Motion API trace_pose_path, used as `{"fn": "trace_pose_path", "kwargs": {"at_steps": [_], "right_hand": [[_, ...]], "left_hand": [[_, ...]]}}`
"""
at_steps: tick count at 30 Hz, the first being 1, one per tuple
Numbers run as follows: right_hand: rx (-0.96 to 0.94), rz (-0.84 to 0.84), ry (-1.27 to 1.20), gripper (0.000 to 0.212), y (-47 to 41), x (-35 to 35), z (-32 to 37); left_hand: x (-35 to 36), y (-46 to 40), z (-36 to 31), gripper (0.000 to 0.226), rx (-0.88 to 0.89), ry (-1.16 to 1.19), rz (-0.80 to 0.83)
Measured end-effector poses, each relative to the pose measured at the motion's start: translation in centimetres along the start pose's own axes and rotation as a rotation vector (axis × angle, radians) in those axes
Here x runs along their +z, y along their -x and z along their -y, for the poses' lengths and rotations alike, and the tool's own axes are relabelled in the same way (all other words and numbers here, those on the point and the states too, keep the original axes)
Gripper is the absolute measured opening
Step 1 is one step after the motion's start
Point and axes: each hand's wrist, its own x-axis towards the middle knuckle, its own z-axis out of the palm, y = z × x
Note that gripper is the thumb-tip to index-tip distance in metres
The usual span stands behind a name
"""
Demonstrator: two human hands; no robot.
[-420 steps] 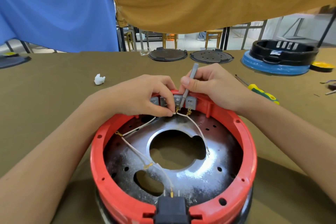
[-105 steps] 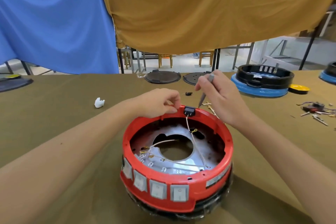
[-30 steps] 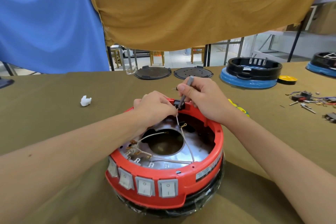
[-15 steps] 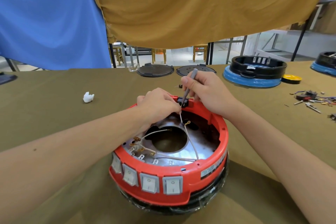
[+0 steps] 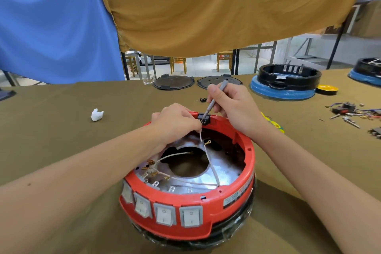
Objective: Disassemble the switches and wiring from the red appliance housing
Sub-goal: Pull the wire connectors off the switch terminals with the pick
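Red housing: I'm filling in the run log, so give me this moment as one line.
left hand: pinches white wire | right hand: holds grey tool on black connector | red housing: four switches mounted

A blue cloth (image 5: 51,27) and a mustard cloth (image 5: 206,6) hang over the olive-covered table (image 5: 51,109). Beyond the table's far edge stand wooden chairs (image 5: 178,64) on a pale, daylit floor (image 5: 202,72).

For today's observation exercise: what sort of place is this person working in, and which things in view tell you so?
Probably a repair or dismantling workshop. Several round appliance bases sit on the cloth-covered table, loose wires and parts lie piled at the right, and a red housing is being taken apart with a small tool.
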Motion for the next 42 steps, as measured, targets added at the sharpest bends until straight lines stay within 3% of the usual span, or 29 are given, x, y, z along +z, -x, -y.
{"fn": "trace_pose_path", "kwargs": {"at_steps": [15,26,31,38,42], "right_hand": [[-0.01,-0.002,0.035,0.033,0.3,-0.1,-0.3],[-0.145,0.106,0.281,0.029,0.4,-0.2,1.1],[-0.113,0.104,0.245,0.03,0.3,-0.2,0.9],[-0.031,0.057,0.047,0.029,0.3,-0.5,0.0],[-0.031,0.013,-0.077,0.03,0.6,-0.4,0.4]], "left_hand": [[0.0,-0.1,-0.3,0.018,-0.035,-0.168,-0.013],[-0.1,0.0,-0.4,0.017,-0.018,-0.103,-0.015],[-0.1,-0.2,-0.2,0.015,-0.012,-0.088,0.019],[-2.1,0.1,0.1,0.005,0.035,0.266,0.196],[-3.3,0.9,0.1,0.023,0.072,0.457,0.166]]}}
